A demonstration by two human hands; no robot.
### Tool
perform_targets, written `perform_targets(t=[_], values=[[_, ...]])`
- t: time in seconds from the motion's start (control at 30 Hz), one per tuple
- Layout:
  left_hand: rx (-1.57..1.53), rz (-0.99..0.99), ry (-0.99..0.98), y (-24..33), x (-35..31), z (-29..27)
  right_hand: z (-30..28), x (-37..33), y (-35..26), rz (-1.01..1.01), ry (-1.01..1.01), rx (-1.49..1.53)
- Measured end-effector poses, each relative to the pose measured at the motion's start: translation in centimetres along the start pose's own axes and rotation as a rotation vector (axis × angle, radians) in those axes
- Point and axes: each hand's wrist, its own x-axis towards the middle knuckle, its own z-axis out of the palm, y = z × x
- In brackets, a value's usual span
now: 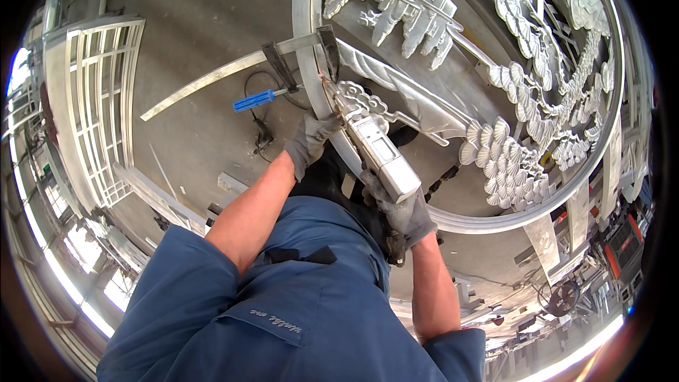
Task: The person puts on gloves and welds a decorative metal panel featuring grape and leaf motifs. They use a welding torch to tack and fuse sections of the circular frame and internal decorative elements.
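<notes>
My right hand [404,213], in a grey glove, is closed round the lower part of a silver, boxy welding gun [385,157]. The gun slants up to the left, and its copper-coloured nozzle lies at the inner edge of a large metal ring [495,223]. My left hand [311,143], also gloved, has its fingers bent over the ring's rim beside the front of the gun. Just beyond that, a bar clamp [280,67] with black jaws and a blue handle [253,100] grips the ring. A scrolled metal ornament [364,102] sits beside the nozzle, inside the ring.
Inside the ring are cast silver pieces, among them a layered panel [417,10] and fan-shaped scales [506,166]. A metal lattice frame [106,106] stands at the left. A black cable tool [263,131] lies on the grey floor. Red-and-black equipment [624,247] is at the right.
</notes>
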Motion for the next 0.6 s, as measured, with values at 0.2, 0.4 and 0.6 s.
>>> perform_targets(t=[0.2,0.4,0.6], values=[[0.075,0.079,0.0,0.2,-0.9,0.9,-0.1,0.0,0.1,-0.001,-0.005,-0.039],[0.054,0.083,-0.05,0.6,-0.9,1.3,-0.1,0.1,0.1,0.029,-0.018,-0.015],[0.081,0.014,-0.02,0.6,-1.3,1.1,0.2,-0.1,-0.9,0.059,0.002,-0.053]])
